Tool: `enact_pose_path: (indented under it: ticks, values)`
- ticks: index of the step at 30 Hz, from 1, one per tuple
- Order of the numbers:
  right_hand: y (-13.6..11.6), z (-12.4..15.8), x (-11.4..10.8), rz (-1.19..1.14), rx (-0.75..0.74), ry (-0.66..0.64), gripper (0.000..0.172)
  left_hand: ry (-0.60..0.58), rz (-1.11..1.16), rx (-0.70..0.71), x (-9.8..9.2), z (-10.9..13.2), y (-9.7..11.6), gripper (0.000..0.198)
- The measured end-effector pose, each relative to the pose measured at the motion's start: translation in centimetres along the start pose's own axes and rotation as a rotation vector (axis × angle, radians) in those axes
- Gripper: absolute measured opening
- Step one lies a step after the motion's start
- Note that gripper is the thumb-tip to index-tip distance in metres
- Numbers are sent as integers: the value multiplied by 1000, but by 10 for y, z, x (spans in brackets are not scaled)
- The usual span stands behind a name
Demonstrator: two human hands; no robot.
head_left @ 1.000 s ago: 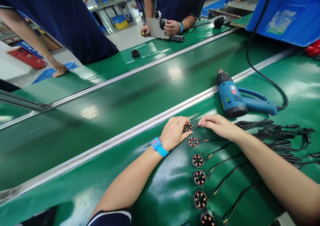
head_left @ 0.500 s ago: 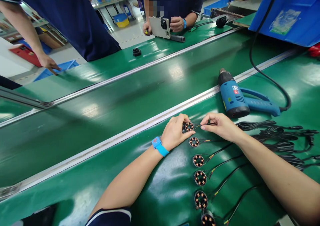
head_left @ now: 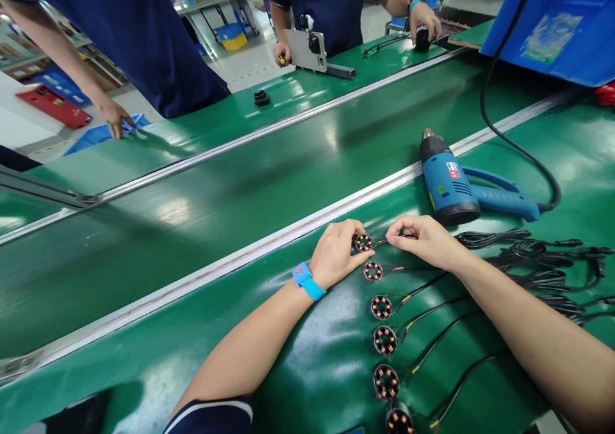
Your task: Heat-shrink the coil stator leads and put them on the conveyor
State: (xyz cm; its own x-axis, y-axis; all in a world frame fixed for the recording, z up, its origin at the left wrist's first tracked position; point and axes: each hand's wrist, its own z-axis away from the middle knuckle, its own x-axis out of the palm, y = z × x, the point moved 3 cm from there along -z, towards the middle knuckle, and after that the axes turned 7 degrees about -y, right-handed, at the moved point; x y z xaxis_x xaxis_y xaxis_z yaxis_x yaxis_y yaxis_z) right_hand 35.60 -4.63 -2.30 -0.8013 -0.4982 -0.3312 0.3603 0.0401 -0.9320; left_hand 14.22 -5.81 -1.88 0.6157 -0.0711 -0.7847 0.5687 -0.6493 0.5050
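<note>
My left hand [head_left: 340, 249], with a blue wrist strap [head_left: 307, 281], grips a small round motor stator [head_left: 364, 243] with copper windings between thumb and fingers. Thin wires run from that stator to my right hand [head_left: 418, 238], whose thumb and fingertips pinch the wires' cable end. Below them, several similar stators [head_left: 382, 307] lie in a column on the green mat, each wired to a black cable. The bundled black cables [head_left: 538, 261] lie to the right, partly under my right forearm.
A blue heat gun [head_left: 451, 184] lies beyond my right hand, its cord looping up past a blue bin [head_left: 542, 30]. Metal rails [head_left: 307, 232] edge the green belt. Across it, two people stand by a phone on a stand [head_left: 305, 50] and a small black part [head_left: 262, 98].
My hands stay nearly still, the right fingertips shifting slightly along the wires. Across the belt, one person's hand has moved from the phone to a black object at right; the other person's hand shifted right.
</note>
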Motion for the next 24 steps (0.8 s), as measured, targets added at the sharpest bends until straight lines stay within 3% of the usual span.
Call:
enact_pose_path:
  ticks: [12, 18, 24]
  values:
    - [1, -1, 4, 32, -48, -6, 31, 0, -1, 30, 2, -1, 0, 56]
    - [2, 1, 0, 162, -93, -9, 24, -296, -25, 7, 0, -3, -6, 29]
    - [7, 2, -11, 375, -152, 17, 19, -487, 40, -101, -17, -4, 6, 40]
